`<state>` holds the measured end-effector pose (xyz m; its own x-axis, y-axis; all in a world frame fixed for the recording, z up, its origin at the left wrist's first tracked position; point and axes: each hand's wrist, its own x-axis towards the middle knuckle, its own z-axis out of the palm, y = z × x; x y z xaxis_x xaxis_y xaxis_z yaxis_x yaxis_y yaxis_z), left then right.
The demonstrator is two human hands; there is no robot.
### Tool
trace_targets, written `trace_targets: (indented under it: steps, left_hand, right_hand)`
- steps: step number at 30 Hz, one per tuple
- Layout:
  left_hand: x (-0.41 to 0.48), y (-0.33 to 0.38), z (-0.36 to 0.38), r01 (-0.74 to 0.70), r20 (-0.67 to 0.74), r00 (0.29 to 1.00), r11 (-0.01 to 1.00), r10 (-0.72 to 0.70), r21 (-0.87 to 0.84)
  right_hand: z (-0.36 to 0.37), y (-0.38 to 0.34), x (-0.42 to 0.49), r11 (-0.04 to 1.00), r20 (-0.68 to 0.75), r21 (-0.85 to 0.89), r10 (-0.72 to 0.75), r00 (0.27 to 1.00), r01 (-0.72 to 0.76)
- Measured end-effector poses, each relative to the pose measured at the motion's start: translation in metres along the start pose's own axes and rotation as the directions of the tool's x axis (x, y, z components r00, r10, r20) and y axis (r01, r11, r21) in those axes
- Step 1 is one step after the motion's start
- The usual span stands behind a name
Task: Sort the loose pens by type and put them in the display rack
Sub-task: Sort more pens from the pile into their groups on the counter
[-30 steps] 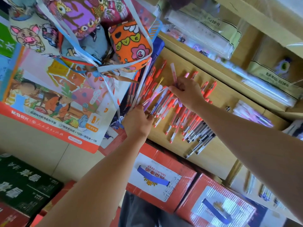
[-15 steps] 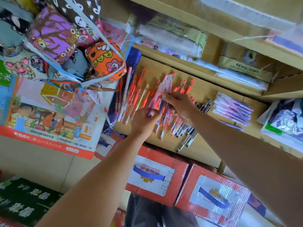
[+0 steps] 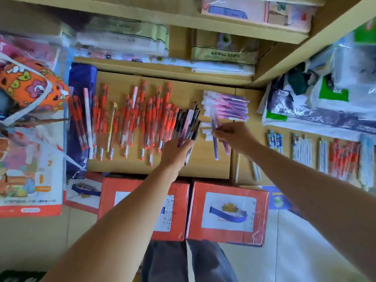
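Many loose red pens (image 3: pixel 142 117) lie spread on a wooden shelf (image 3: pixel 183 88). My left hand (image 3: pixel 175 151) grips a small bunch of black and pale pens (image 3: pixel 189 125) at the right end of the red spread. My right hand (image 3: pixel 234 137) holds purple pens (image 3: pixel 215 143), their tips pointing down toward me. Just above that hand a stack of purple and pink pens (image 3: pixel 225 104) lies on the shelf. A few white-capped pens (image 3: pixel 206 131) lie between my two hands.
Two red cardboard boxes (image 3: pixel 227 212) stand below the shelf edge. To the right, sorted rows of pens fill a rack (image 3: pixel 325 155). Plastic bags (image 3: pixel 317 94) sit at the right, patterned pencil cases (image 3: pixel 30 86) hang at the left. Packaged stationery (image 3: pixel 122 39) fills the shelf above.
The view has swung right and level. My right hand has moved right, away from the red pens, holding purple pens near the purple stack. My left hand has shifted to the black pens.
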<state>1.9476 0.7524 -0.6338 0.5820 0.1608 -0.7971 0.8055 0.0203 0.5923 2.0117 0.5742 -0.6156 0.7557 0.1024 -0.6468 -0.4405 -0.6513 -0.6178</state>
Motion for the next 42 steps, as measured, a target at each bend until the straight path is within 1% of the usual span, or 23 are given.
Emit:
trace_targets:
  steps: [2, 4, 6, 8, 9, 11, 13, 16, 20, 23, 27, 30, 34, 37, 39, 42]
  left_hand:
    - [0.003, -0.004, 0.009, -0.004, -0.008, 1.0, 1.0, 0.004, 0.01]
    - [0.005, -0.007, 0.017, -0.01, -0.003, 1.0, 1.0, 0.01, 0.017]
    - [0.007, -0.01, 0.022, -0.009, -0.01, 1.0, 1.0, 0.009, 0.012]
    - [0.009, -0.012, 0.023, -0.021, -0.026, 0.999, 1.0, 0.021, 0.01]
    - [0.01, -0.013, 0.023, -0.028, -0.037, 0.999, 1.0, 0.029, 0.014]
    - [0.011, -0.013, 0.02, -0.038, -0.058, 0.998, 0.999, 0.04, 0.028]
    - [0.011, -0.015, 0.016, -0.043, -0.067, 0.997, 0.998, 0.045, 0.037]
    - [0.013, -0.017, 0.011, -0.035, -0.079, 0.996, 0.999, 0.036, 0.024]
    - [0.012, -0.013, 0.011, -0.038, -0.061, 0.997, 0.999, 0.04, 0.036]
    - [0.009, -0.008, 0.012, -0.047, -0.029, 0.998, 0.998, 0.048, 0.044]
    - [0.011, -0.001, 0.014, -0.09, 0.003, 0.996, 0.994, 0.09, 0.063]
    - [0.015, 0.002, 0.013, -0.115, 0.02, 0.993, 0.991, 0.114, 0.068]
    - [0.018, 0.008, 0.014, -0.079, 0.026, 0.997, 0.997, 0.079, -0.002]
    - [0.019, 0.011, 0.014, -0.075, 0.051, 0.996, 0.997, 0.075, -0.013]
    - [0.021, 0.012, 0.015, -0.074, 0.063, 0.995, 0.997, 0.075, -0.024]
    - [0.023, 0.014, 0.018, -0.125, 0.053, 0.991, 0.992, 0.123, 0.028]
  right_hand:
    - [-0.02, 0.011, 0.0, 0.978, -0.024, -0.206, -0.037, 0.999, 0.031]
    - [-0.032, 0.012, 0.002, 0.936, -0.041, -0.348, -0.077, 0.996, 0.058]
    - [-0.036, 0.008, 0.009, 0.843, -0.045, -0.529, -0.14, 0.989, 0.095]
    - [-0.033, 0.006, 0.017, 0.715, -0.019, -0.683, -0.222, 0.975, 0.15]
    - [-0.03, 0.006, 0.022, 0.663, 0.001, -0.729, -0.249, 0.969, 0.171]
    - [-0.023, 0.01, 0.031, 0.598, 0.027, -0.777, -0.283, 0.959, 0.198]
    - [-0.016, 0.014, 0.037, 0.571, 0.007, -0.799, -0.306, 0.952, 0.189]
    - [-0.011, 0.022, 0.039, 0.604, -0.019, -0.775, -0.316, 0.949, 0.185]
    - [-0.023, 0.027, 0.037, 0.654, -0.042, -0.732, -0.323, 0.946, 0.191]
    - [-0.038, 0.025, 0.041, 0.651, -0.082, -0.738, -0.349, 0.934, 0.179]
    - [-0.053, 0.015, 0.056, 0.671, -0.148, -0.72, -0.399, 0.905, 0.178]
    - [-0.051, 0.01, 0.067, 0.66, -0.14, -0.727, -0.414, 0.9, 0.191]
    - [-0.044, 0.011, 0.074, 0.68, -0.149, -0.709, -0.404, 0.903, 0.187]
    - [-0.044, 0.013, 0.075, 0.702, -0.171, -0.684, -0.418, 0.892, 0.198]
    - [-0.043, 0.015, 0.076, 0.698, -0.161, -0.685, -0.424, 0.891, 0.209]
    - [-0.041, 0.018, 0.075, 0.679, -0.123, -0.704, -0.409, 0.904, 0.211]
